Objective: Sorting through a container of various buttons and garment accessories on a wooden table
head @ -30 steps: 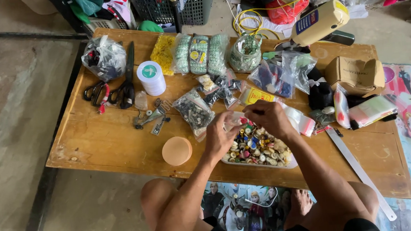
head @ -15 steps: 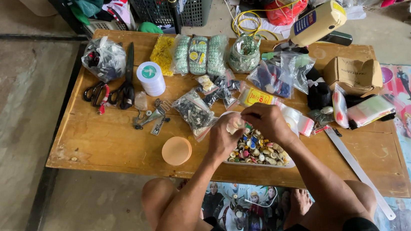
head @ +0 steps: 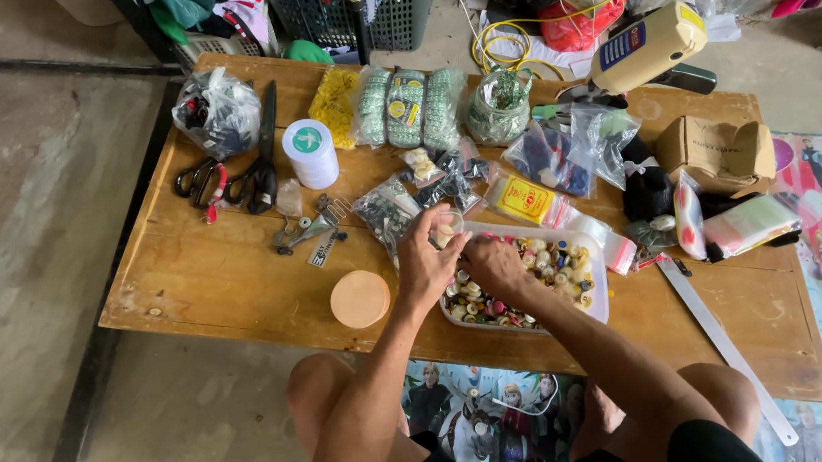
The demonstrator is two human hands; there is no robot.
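A shallow white plastic tray point(head: 599, 295) full of small mixed-colour buttons and caps lies near the front edge of the wooden table point(head: 205, 281). My left hand point(head: 424, 265) is at the tray's near-left corner, fingers curled round what looks like a small clear container point(head: 448, 226). Just right of it, my right hand point(head: 495, 268) rests palm down on the pile with its fingertips hidden among the pieces. Both hands nearly touch. A round tan lid point(head: 359, 299) lies on the table left of my left hand.
Behind the tray are several clear bags of small parts point(head: 389, 208), a yellow packet point(head: 525, 199), a white tape roll point(head: 310, 153), scissors point(head: 226, 184), and a cardboard box point(head: 715, 151). A metal ruler point(head: 729, 346) overhangs the front right. Baskets point(head: 360, 10) stand behind the table.
My right hand has slid left and down across the tray, closer to my left hand. The left hand has stayed at the tray's corner.
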